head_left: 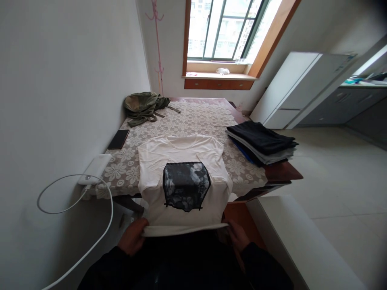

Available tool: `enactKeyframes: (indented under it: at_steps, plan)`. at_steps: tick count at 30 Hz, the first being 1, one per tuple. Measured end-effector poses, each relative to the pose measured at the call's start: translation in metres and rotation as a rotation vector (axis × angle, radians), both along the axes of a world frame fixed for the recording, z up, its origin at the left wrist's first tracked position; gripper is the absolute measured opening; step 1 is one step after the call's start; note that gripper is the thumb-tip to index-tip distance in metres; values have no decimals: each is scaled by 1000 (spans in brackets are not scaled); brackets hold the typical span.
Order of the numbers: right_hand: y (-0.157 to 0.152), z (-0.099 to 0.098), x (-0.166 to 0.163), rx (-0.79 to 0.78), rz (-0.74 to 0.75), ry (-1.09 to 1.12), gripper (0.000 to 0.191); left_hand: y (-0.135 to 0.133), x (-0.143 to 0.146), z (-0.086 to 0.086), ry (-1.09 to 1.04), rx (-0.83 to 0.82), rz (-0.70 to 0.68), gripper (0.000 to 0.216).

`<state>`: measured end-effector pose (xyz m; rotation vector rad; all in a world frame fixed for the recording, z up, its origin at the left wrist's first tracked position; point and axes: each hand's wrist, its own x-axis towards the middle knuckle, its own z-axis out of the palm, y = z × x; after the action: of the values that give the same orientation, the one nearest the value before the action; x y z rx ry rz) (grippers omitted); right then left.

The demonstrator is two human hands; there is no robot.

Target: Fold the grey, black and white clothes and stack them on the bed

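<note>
A small home is shown, with living and kitchen space run together. A counter (193, 117) covered by a lace floral cloth is set against a white wall below a wood-framed window (225, 30). A white fridge (298, 86) and grey kitchen cabinets (347, 104) are seen at the right, and what may be a pink coat stand (157, 44) is placed in the corner

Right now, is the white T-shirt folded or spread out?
Spread out: the white T-shirt lies flat, print up, both sleeves showing, hem held by left hand and right hand.
</note>
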<state>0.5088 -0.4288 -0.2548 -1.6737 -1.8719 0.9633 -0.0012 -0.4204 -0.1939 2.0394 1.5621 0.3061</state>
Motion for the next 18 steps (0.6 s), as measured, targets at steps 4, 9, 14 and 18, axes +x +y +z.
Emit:
enactKeyframes:
  at_steps: [4,9,14,18]
  plan:
    - [14,29,9,54,-141,68,36,4,0,18,-187,-56,86,14]
    - [22,43,3,1,16,-58,50,18,-1,44,-455,-219,135,22]
    - [26,20,-6,6,193,-155,56,29,-14,46,-462,-224,176,27]
    - [37,10,-3,10,144,-32,27,29,-19,35,-398,-141,211,26]
